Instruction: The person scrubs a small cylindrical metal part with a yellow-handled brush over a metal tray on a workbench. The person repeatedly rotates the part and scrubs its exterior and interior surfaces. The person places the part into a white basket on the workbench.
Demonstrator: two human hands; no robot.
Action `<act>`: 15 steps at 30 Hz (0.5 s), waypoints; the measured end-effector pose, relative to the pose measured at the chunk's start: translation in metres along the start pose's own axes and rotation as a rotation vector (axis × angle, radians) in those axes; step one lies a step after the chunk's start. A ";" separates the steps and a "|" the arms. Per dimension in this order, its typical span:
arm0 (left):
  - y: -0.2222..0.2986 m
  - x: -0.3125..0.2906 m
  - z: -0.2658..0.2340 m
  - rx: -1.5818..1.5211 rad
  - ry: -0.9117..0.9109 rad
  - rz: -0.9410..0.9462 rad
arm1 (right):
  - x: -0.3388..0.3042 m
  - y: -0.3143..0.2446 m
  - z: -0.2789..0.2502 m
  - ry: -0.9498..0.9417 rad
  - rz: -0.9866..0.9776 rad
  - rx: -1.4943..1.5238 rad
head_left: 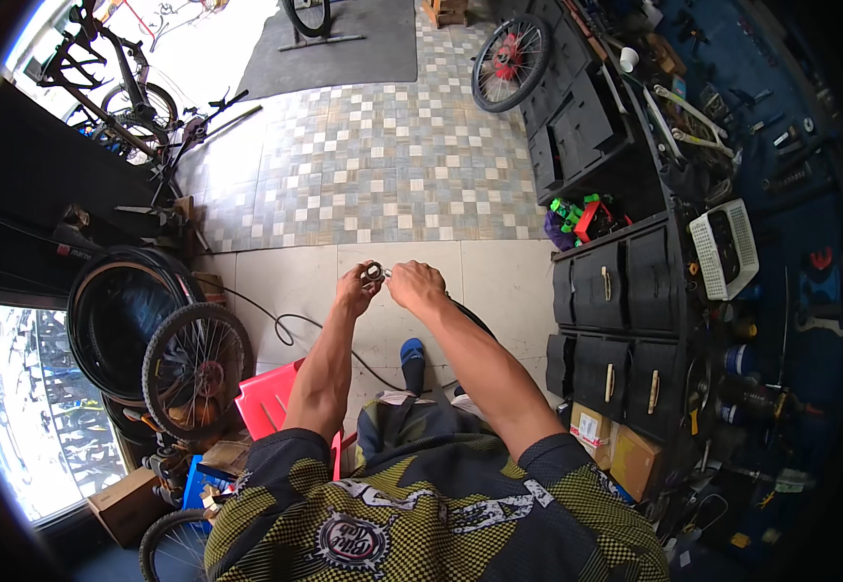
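My left hand [355, 289] is closed on a small round metal part [374, 273], ring-like with a dark middle, held in front of my body above the pale floor tiles. Close beside it, almost touching, my right hand [417, 283] is curled with its back up. A short shiny piece [388, 274] shows at its fingertips, too small to name; the fingers hide the rest. A black hose or cable [475, 322] comes out from behind my right forearm, and whether it joins what that hand holds cannot be seen.
A thin black hose [284, 332] loops over the floor. Left of me are a red plastic chair [264, 400], a bicycle wheel [198, 371] and stacked tyres [87, 320]. To the right stands a black drawer cabinet [601, 281]; a wheel with red hub [510, 63] leans farther off.
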State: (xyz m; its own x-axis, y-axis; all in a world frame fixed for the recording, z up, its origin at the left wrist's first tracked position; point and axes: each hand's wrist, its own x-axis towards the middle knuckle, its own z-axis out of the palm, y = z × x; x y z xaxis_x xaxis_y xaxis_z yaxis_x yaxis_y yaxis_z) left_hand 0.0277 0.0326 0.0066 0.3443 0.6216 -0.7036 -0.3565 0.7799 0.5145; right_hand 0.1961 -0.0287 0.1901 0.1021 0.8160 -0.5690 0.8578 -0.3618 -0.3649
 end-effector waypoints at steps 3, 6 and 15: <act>0.001 0.000 0.004 0.026 -0.020 0.017 | -0.001 0.002 0.001 -0.058 0.008 0.087; 0.001 -0.004 0.010 0.009 0.001 0.028 | 0.000 0.004 0.003 0.033 0.016 -0.009; 0.007 -0.012 0.017 0.035 -0.038 0.043 | -0.005 0.005 0.004 0.028 0.003 0.057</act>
State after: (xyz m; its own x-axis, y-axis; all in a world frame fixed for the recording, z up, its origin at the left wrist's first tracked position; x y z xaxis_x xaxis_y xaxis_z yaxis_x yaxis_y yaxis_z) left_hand 0.0358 0.0313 0.0271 0.3623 0.6565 -0.6616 -0.3410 0.7540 0.5614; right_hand 0.1981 -0.0364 0.1875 0.1192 0.8267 -0.5498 0.8276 -0.3887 -0.4050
